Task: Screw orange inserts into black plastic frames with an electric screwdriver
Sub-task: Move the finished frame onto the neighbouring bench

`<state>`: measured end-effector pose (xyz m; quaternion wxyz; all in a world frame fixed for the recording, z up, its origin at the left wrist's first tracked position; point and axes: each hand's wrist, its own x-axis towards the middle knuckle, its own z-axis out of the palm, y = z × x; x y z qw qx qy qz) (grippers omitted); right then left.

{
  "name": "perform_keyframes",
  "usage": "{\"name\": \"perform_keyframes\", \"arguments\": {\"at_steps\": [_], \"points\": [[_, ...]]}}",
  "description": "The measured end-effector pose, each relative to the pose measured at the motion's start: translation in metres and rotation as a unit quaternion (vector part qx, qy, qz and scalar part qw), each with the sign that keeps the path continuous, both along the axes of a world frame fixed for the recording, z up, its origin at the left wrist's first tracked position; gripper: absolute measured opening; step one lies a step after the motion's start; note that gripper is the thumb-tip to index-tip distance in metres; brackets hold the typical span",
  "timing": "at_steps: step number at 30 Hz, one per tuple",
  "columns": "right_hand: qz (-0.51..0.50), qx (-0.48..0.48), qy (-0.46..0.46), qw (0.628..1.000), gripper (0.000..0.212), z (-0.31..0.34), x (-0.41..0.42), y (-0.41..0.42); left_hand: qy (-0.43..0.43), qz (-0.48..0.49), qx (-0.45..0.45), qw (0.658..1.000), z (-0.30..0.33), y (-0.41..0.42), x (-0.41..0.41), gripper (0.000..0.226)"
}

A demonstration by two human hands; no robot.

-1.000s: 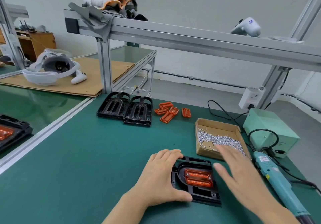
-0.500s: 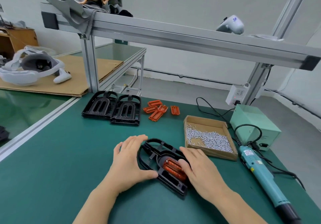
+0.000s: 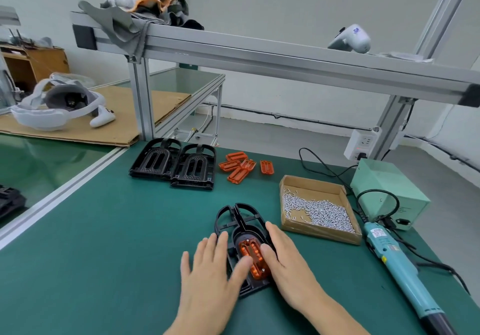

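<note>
While you square the black frame (image 3: 241, 220), turned from crosswise a second ago | both hands, left hand (image 3: 210, 269) and right hand (image 3: 288, 264), lie spread flat beside the orange insert (image 3: 253, 258) | electric screwdriver (image 3: 397, 264) untouched; driving not begun.

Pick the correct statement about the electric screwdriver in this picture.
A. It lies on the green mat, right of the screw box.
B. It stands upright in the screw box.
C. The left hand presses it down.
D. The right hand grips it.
A: the electric screwdriver lies untouched on the green mat, right of the screw box, while both hands rest at the black frame.
</note>
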<state>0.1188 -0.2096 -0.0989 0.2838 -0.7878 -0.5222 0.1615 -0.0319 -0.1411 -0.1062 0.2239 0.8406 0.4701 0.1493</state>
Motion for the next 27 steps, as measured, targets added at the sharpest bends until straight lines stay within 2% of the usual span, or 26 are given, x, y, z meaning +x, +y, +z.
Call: {"name": "perform_keyframes", "arguments": {"at_steps": [2,3,4,6,9,12,27], "points": [[-0.006,-0.001,0.036,0.999,0.055,0.000,-0.004,0.001,0.032,-0.002,-0.002,0.999,0.001,-0.006,0.005,0.116],[-0.006,-0.001,0.055,0.998,0.056,0.000,-0.006,0.001,0.039,0.002,-0.007,0.999,0.002,-0.007,0.006,0.125],[-0.004,0.002,0.073,0.997,0.056,0.000,-0.009,0.002,0.036,0.012,-0.015,0.999,0.003,-0.006,0.006,0.124],[-0.001,0.013,0.103,0.995,0.058,0.002,-0.018,0.006,-0.008,0.036,-0.039,0.999,0.007,-0.005,0.006,0.107],[0.007,0.025,0.119,0.993,0.061,0.006,-0.030,0.015,-0.150,0.048,-0.093,0.983,0.014,-0.001,0.000,0.078],[0.026,0.033,0.119,0.992,0.063,0.014,-0.043,0.028,-0.280,0.059,-0.114,0.951,0.021,0.008,-0.014,0.070],[0.218,0.079,0.107,0.967,0.060,0.053,-0.161,0.135,-0.343,0.225,-0.040,0.911,0.056,0.073,-0.140,0.066]]}}
